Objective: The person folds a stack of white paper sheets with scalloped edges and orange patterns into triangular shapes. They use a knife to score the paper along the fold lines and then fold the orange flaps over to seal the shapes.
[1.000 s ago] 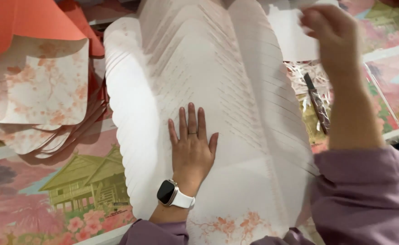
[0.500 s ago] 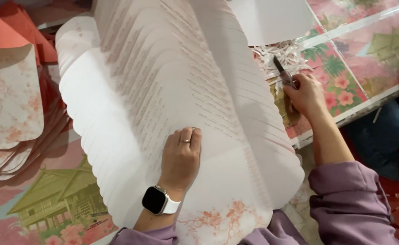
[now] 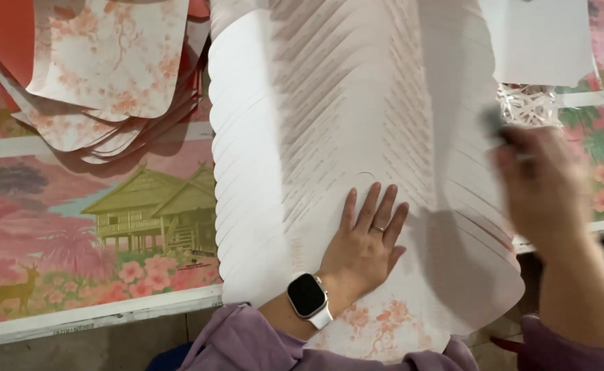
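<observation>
The left hand [image 3: 365,249] lies flat, fingers spread, pinning the fanned stack of white die-cut sheets [image 3: 329,130] on the table. The blurred right hand [image 3: 546,189] grips a dark tool above the stack's right edge, seemingly mid-step in working the sheets; steady pressure is needed.

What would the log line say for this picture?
left hand: flat on fanned white sheets | right hand: blurred, holding dark tool

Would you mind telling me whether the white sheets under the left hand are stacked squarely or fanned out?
Fanned out: the white sheets overlap stepwise, edges showing as stripes; the left hand lies flat on them.
</observation>
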